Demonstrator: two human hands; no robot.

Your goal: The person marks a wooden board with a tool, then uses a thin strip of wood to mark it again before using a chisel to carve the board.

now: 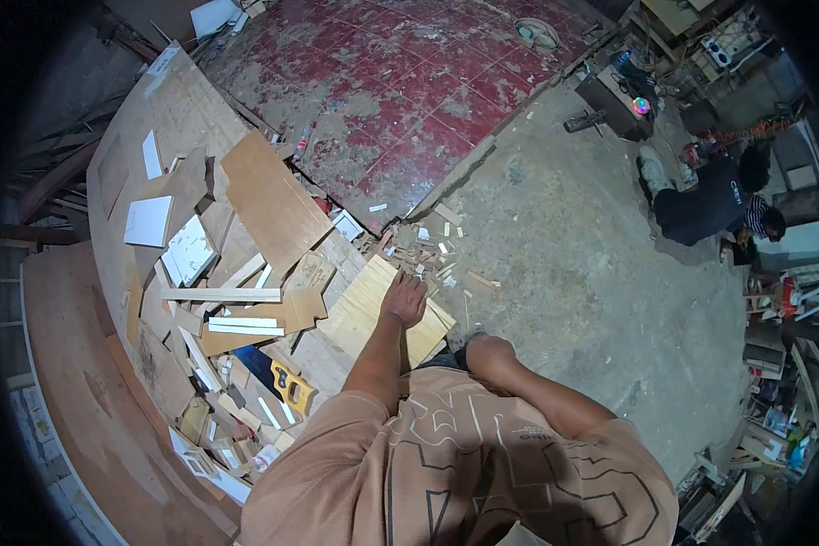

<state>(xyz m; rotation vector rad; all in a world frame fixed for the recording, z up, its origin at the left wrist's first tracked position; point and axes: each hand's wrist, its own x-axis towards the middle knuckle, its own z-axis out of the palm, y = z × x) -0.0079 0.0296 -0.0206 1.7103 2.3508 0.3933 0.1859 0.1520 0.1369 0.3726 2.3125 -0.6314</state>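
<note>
My left hand [406, 300] rests on a pale plywood board [359, 305] near its right edge, fingers laid over the surface and pressing on it. No tool shows in that hand. My right arm [551, 391] is bent, with its elbow pointing forward beside the board; my right hand is hidden below the arm and body. A handsaw with a yellow handle [293, 389] and a dark blue blade lies left of my left arm, among wood offcuts. A brown sheet [268, 200] lies farther up the worktable.
Wood scraps, white-faced blocks [189, 250] and strips [223, 295] cover the large worktable [191, 100]. Small offcuts [446, 246] litter the concrete floor past the board. A raised red tiled floor [400, 100] lies ahead. Another person [701, 205] crouches at the right, near piled materials.
</note>
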